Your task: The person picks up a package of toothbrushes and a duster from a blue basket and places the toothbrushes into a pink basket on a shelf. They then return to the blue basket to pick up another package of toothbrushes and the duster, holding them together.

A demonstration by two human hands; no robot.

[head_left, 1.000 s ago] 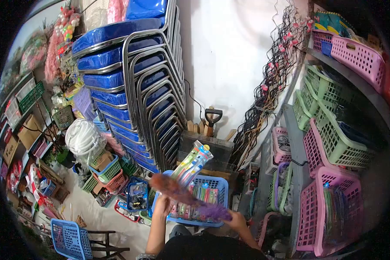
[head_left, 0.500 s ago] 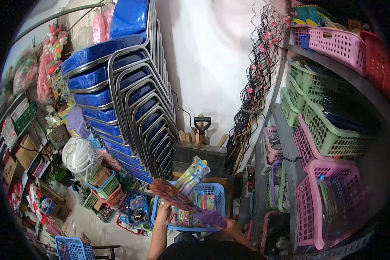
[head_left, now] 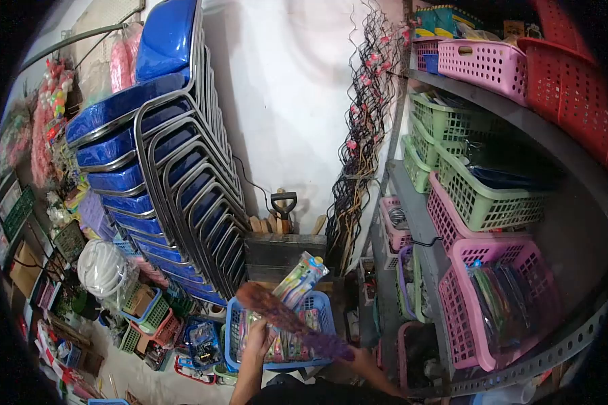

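Slanting above the blue basket (head_left: 326,312), the bristly bundle (head_left: 287,320) looks light and soft, probably best held at its purple end; the rest is mottled reddish-brown. The right hand (head_left: 363,365) is at that end, the left hand (head_left: 255,339) over the basket's near-left edge, near a clear packet (head_left: 302,277); I cannot tell how either's fingers close.

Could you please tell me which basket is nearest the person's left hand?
It is the light-blue basket holding packaged items, which the left hand overlaps in view. Other baskets, like the pink basket at lower right, sit clear of that hand.
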